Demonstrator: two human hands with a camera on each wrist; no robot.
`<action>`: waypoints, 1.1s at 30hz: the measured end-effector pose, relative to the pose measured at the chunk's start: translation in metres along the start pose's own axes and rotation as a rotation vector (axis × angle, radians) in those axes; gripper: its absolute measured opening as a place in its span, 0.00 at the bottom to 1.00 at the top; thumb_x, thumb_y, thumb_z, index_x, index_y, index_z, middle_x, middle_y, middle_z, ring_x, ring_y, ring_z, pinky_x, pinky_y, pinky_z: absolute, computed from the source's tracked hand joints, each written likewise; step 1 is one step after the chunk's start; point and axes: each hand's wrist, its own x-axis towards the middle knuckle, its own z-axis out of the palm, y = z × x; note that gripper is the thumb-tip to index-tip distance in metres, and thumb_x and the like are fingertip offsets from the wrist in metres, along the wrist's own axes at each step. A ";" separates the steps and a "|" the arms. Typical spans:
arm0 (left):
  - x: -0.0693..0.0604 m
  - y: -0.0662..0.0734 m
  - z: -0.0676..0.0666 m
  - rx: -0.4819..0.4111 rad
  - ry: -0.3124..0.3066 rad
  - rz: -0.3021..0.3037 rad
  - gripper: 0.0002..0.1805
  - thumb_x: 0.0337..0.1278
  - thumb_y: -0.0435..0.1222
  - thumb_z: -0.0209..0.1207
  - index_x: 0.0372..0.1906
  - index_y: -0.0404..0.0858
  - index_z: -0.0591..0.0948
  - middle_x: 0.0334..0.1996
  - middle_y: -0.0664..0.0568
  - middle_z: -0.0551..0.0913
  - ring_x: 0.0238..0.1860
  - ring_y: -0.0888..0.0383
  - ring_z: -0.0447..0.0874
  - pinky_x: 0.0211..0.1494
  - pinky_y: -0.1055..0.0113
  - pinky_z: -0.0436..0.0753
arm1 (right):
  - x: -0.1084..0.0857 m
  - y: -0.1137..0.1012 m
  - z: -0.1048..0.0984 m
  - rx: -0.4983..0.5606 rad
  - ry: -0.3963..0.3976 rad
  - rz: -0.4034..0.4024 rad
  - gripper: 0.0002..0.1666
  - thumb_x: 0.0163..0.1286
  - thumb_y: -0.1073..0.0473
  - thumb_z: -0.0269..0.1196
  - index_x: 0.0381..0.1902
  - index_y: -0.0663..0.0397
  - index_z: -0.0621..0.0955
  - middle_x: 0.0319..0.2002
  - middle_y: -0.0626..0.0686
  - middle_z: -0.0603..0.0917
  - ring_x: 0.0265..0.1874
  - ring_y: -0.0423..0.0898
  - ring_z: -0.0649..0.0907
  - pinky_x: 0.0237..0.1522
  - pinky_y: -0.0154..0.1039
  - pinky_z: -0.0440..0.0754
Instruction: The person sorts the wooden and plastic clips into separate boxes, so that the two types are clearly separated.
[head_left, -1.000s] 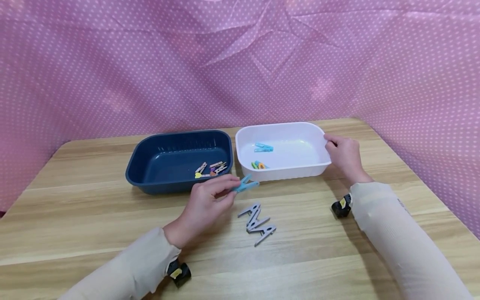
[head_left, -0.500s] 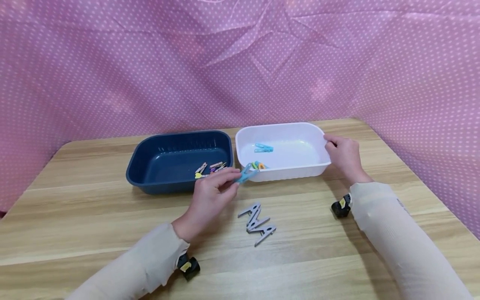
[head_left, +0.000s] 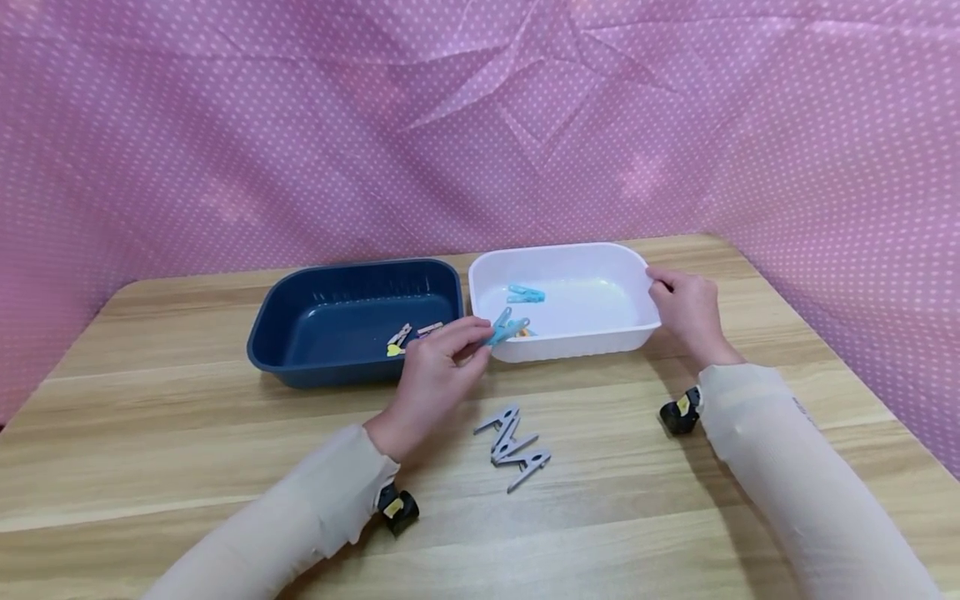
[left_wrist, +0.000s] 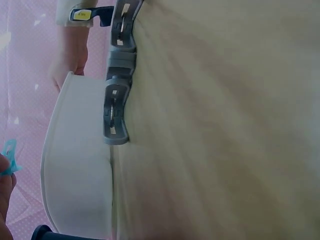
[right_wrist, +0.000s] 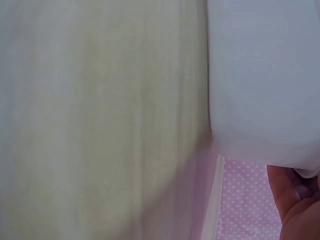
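Between thumb and fingers my left hand (head_left: 438, 371) pinches a light-blue clothespin (head_left: 506, 327), held over the near left rim of the white basin (head_left: 585, 343). The same blue clothespin (left_wrist: 10, 155) shows at the left edge of the left wrist view. My right hand (head_left: 688, 312) grips the basin's right rim; in the right wrist view its fingers curl at the basin's corner. Inside the white basin lie light-blue clothespins (head_left: 525, 293) and an orange one (head_left: 522, 332), partly hidden behind the held clothespin. Several grey clothespins (head_left: 510, 450) lie together on the table below the basin.
A dark blue basin (head_left: 300, 372) stands left of the white one, with small wooden clips (head_left: 400, 335) in it, partly covered by my left hand. The wooden table (head_left: 187, 458) carries everything. A pink dotted cloth (head_left: 450, 125) hangs behind.
My left hand has moved up and to the right with the blue clothespin, from before the white basin to over its near left rim. The right hand keeps its grip on the rim.
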 end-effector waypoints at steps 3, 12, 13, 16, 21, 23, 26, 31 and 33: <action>0.006 0.000 0.003 0.025 0.010 0.025 0.11 0.52 0.27 0.61 0.42 0.34 0.84 0.47 0.47 0.83 0.45 0.60 0.82 0.46 0.75 0.80 | 0.000 0.000 -0.001 -0.013 0.007 -0.009 0.21 0.68 0.62 0.48 0.56 0.61 0.76 0.51 0.64 0.79 0.31 0.51 0.77 0.17 0.27 0.68; 0.017 -0.001 0.008 0.089 0.064 0.043 0.11 0.54 0.30 0.60 0.43 0.34 0.84 0.47 0.47 0.82 0.45 0.61 0.82 0.45 0.75 0.80 | 0.000 0.000 -0.001 -0.022 0.008 0.002 0.21 0.69 0.62 0.47 0.56 0.61 0.76 0.52 0.64 0.78 0.31 0.51 0.77 0.17 0.27 0.68; 0.018 -0.001 0.009 0.101 0.074 0.045 0.11 0.54 0.30 0.60 0.44 0.34 0.84 0.47 0.47 0.82 0.45 0.61 0.82 0.46 0.75 0.80 | 0.000 -0.001 -0.001 -0.023 0.007 0.002 0.21 0.69 0.62 0.47 0.56 0.61 0.76 0.52 0.64 0.78 0.32 0.52 0.77 0.17 0.27 0.68; 0.021 -0.002 0.010 0.124 0.092 0.045 0.11 0.54 0.30 0.60 0.44 0.34 0.84 0.47 0.47 0.83 0.47 0.60 0.82 0.47 0.75 0.80 | 0.000 -0.001 -0.002 -0.019 0.006 0.000 0.21 0.69 0.62 0.47 0.56 0.61 0.76 0.52 0.64 0.78 0.32 0.51 0.77 0.18 0.27 0.68; 0.028 -0.002 0.013 0.131 0.096 0.019 0.11 0.54 0.30 0.60 0.44 0.33 0.84 0.47 0.46 0.83 0.47 0.59 0.82 0.46 0.75 0.80 | 0.001 0.000 -0.001 -0.024 0.028 -0.030 0.20 0.68 0.63 0.48 0.54 0.63 0.77 0.49 0.65 0.80 0.30 0.51 0.78 0.18 0.26 0.68; 0.031 -0.002 0.014 0.133 0.095 0.006 0.11 0.55 0.30 0.60 0.44 0.33 0.84 0.47 0.46 0.83 0.47 0.59 0.82 0.46 0.74 0.80 | 0.001 0.001 -0.001 -0.021 0.028 -0.032 0.20 0.68 0.63 0.48 0.54 0.64 0.77 0.49 0.65 0.80 0.30 0.51 0.78 0.17 0.26 0.68; 0.035 -0.002 0.016 0.140 0.090 -0.006 0.12 0.55 0.31 0.59 0.45 0.34 0.83 0.48 0.46 0.82 0.47 0.60 0.82 0.46 0.74 0.80 | 0.001 0.002 -0.001 -0.021 0.024 -0.029 0.20 0.68 0.63 0.48 0.54 0.63 0.77 0.49 0.65 0.80 0.29 0.51 0.77 0.17 0.26 0.68; 0.039 -0.003 0.019 0.161 0.089 0.007 0.12 0.56 0.31 0.59 0.46 0.34 0.83 0.48 0.47 0.82 0.47 0.60 0.82 0.47 0.75 0.80 | 0.000 0.002 -0.001 -0.016 0.020 -0.021 0.20 0.68 0.63 0.48 0.55 0.63 0.77 0.50 0.64 0.80 0.29 0.50 0.77 0.17 0.26 0.69; 0.040 -0.005 0.020 0.167 0.092 0.009 0.12 0.56 0.31 0.59 0.46 0.34 0.83 0.48 0.47 0.82 0.48 0.59 0.81 0.47 0.74 0.79 | 0.000 0.002 -0.001 -0.010 0.016 -0.018 0.20 0.68 0.63 0.48 0.55 0.63 0.77 0.50 0.64 0.79 0.28 0.49 0.77 0.17 0.26 0.69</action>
